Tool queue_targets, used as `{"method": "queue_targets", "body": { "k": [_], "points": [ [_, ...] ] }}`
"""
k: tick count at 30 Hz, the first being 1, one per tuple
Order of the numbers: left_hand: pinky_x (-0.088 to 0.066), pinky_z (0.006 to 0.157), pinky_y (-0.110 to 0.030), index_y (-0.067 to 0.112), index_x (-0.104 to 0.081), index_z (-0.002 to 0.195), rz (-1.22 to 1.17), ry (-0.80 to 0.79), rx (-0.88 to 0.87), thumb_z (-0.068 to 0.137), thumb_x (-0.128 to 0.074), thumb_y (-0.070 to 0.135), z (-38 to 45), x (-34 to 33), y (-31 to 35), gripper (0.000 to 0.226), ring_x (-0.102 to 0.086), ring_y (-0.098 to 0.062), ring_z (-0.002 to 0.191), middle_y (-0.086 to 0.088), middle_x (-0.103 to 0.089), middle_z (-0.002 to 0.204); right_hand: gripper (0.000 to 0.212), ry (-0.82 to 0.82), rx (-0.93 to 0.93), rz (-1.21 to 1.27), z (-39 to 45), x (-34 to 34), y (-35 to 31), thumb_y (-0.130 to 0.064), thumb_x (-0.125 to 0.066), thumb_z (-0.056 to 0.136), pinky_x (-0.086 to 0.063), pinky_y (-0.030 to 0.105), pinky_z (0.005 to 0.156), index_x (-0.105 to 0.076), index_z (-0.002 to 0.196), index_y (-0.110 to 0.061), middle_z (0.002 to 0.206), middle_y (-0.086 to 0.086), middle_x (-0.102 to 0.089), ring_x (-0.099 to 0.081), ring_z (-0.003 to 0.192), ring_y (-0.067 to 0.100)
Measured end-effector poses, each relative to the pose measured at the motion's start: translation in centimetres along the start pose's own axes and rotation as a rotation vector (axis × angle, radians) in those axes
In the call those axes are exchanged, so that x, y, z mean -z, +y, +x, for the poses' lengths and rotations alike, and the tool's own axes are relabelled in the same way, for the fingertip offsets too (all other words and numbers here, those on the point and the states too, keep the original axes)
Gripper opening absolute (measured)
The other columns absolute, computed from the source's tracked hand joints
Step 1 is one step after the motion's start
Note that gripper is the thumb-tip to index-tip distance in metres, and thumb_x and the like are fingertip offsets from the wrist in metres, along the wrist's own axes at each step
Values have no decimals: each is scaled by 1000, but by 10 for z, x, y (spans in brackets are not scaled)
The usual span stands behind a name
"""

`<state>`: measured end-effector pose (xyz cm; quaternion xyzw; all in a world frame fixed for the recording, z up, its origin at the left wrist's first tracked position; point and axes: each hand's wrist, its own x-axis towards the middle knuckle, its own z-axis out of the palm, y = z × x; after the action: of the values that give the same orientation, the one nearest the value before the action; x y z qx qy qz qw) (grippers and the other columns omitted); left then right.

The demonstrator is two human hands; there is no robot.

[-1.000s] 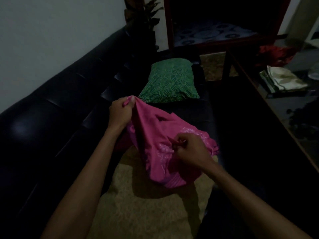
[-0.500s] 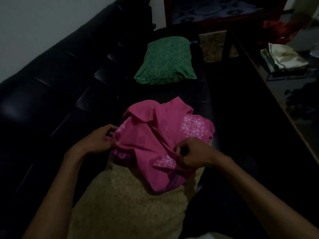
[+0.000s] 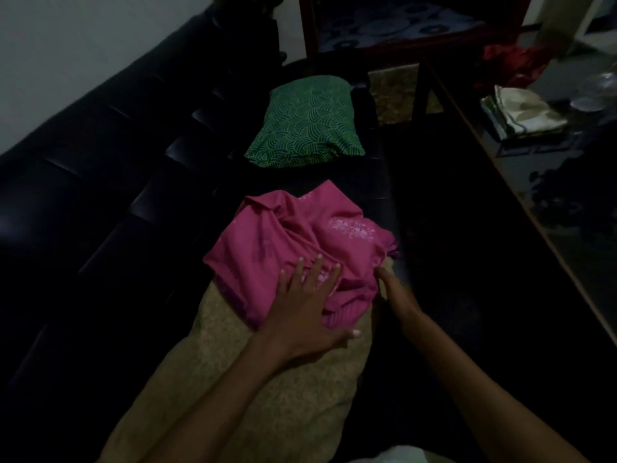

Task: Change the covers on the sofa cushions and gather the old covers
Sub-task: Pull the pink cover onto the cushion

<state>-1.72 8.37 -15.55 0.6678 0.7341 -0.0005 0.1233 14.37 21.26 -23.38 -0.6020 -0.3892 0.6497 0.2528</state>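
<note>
Nearest, one bare tan cushion (image 3: 253,379) on the black sofa (image 3: 100,208). Left hand (image 3: 300,315) spread flat, fingers (image 3: 315,272) straight, pressing one crumpled pink cover (image 3: 287,245) at its far end; right hand (image 3: 395,290) at the cover's right edge, grip unclear. Probably mid-change: next, find the opening. Farther, one green cushion (image 3: 307,125).

Sofa (image 3: 110,208) ran along the left; table (image 3: 500,182) along the right. Bare cushion (image 3: 260,379) lay nearest on the seat, cover (image 3: 293,248) bunched on its far end. Second cushion (image 3: 309,123) lay behind, apart; folded cloth (image 3: 524,113) on the table.
</note>
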Motion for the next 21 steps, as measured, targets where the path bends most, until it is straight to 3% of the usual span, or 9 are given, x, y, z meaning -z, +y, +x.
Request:
{"method": "queue_targets", "body": {
  "k": [2, 4, 8, 10, 12, 15, 18, 19, 21],
  "points": [
    [16, 119, -58, 39, 28, 152, 49, 17, 52, 65, -48, 95, 1, -12, 9, 128, 32, -32, 147, 1, 32, 162, 78, 18, 29, 5, -4, -9, 3, -63, -69, 74, -54, 45, 100, -66, 133, -13, 121, 10, -70, -67, 109, 30],
    [17, 118, -58, 35, 31, 151, 50, 56, 109, 62, -53, 94, 6, -18, 15, 136, 33, -35, 147, 0, 35, 161, 67, 50, 97, 15, -9, -14, -4, -59, -66, 78, -56, 47, 96, -67, 128, -13, 115, 7, -70, -68, 105, 30],
    [5, 122, -56, 39, 29, 150, -105, 145, 101, 62, -57, 92, 17, -2, 13, 133, 22, -27, 152, 10, 32, 162, 70, 63, 202, 132, -15, -14, -41, -59, -70, 67, -58, 55, 92, -63, 123, -18, 114, 8, -72, -70, 102, 27],
    [0, 125, -48, 37, 12, 157, -246, 182, 45, 64, -62, 88, 18, 26, 13, 130, 9, -20, 155, 13, 17, 166, 59, 81, 292, 123, -37, -13, -79, -48, -72, 77, -56, 52, 94, -56, 123, -15, 113, 7, -69, -68, 102, 26],
    [-17, 124, -42, 41, -17, 157, -511, 223, -15, 65, -72, 82, 18, 61, 13, 115, -19, -12, 152, 14, -15, 166, 56, 115, 399, 106, -60, -18, -118, -45, -69, 76, -54, 50, 96, -48, 120, -16, 114, 7, -66, -66, 104, 27],
    [-48, 105, -42, 42, -47, 139, -928, 274, -21, 60, -87, 68, 20, 111, 11, 92, -58, -7, 125, 18, -58, 139, 50, 98, 583, 64, -94, -31, -179, -43, -67, 81, -51, 42, 99, -35, 116, -24, 120, 8, -62, -62, 110, 29],
    [-58, 89, -33, 36, -57, 131, -1120, 371, -71, 59, -92, 47, 23, 163, 13, 81, -68, -7, 110, 16, -69, 121, 55, 90, 779, 23, -132, -46, -242, -43, -64, 86, -52, 39, 95, -31, 123, -21, 117, 1, -57, -61, 105, 21],
    [-59, 83, -29, 37, -58, 126, -1178, 395, -104, 61, -91, 39, 24, 180, 13, 72, -69, -7, 106, 18, -71, 115, 60, 94, 846, -3, -146, -50, -259, -43, -63, 87, -55, 40, 90, -30, 130, -18, 109, -2, -57, -61, 97, 15],
    [-58, 81, -25, 39, -56, 124, -1233, 415, -164, 67, -91, 32, 28, 206, 11, 67, -69, -6, 106, 20, -72, 112, 63, 92, 947, -75, -159, -58, -283, -33, -61, 96, -50, 28, 78, -26, 142, -10, 90, -13, -42, -47, 76, 0]
  ]
}}
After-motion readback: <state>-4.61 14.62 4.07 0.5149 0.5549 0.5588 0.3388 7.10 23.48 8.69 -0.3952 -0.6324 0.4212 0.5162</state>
